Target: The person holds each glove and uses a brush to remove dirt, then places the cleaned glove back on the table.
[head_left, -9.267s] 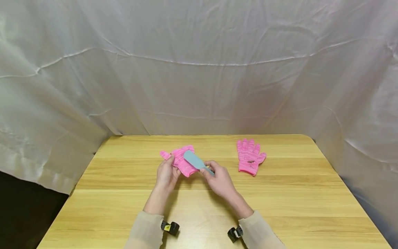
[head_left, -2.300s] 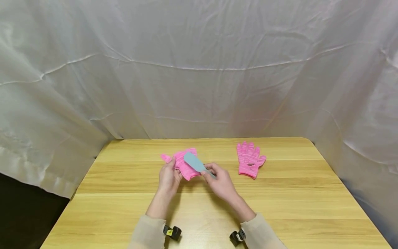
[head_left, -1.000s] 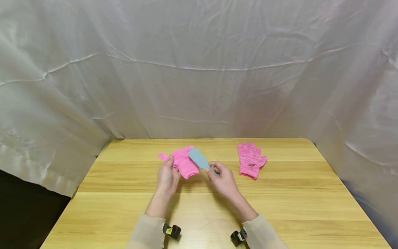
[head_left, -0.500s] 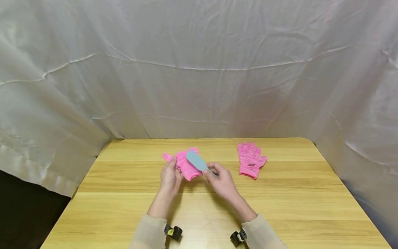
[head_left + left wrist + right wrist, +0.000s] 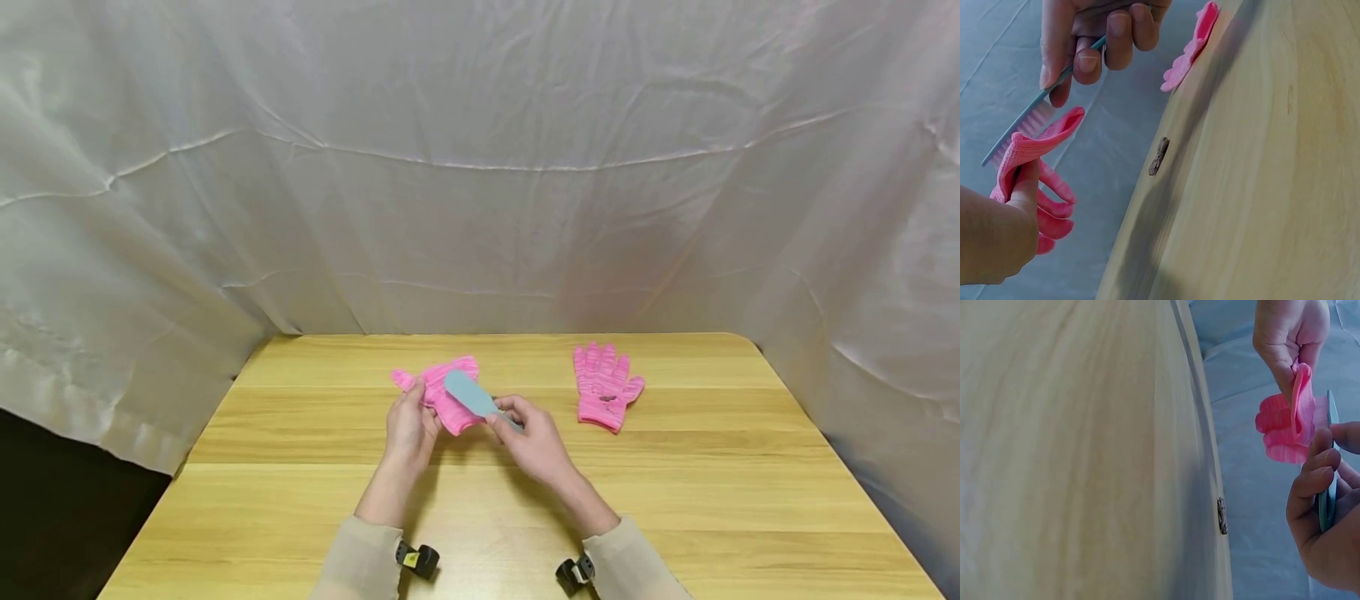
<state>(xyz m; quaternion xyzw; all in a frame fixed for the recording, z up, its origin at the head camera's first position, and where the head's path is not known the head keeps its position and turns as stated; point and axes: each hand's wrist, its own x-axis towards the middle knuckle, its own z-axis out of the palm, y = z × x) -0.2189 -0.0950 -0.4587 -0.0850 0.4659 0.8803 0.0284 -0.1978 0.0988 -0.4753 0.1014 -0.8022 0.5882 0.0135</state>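
Note:
My left hand holds a pink knitted glove up off the table. In the left wrist view, the glove's cuff opens upward and its fingers dangle below. A brush with a blue-green back and handle lies against the glove's palm side, gripped by my right hand between thumb and fingers. Pale bristles face the glove in the left wrist view, right at the fabric. The right wrist view likewise has the bristles against the pink cloth. My left fingers are partly hidden behind the glove.
Flat on the table, a second pink glove lies to the right, fingers pointing away, with a dark mark near its cuff. Both wrist views show a small dark brown thing on the wood. Grey cloth hangs behind the table.
Over the last second the brush has shifted left and down across the held glove, after standing nearer its upper right edge. Grips stay the same; the lying glove has not moved.

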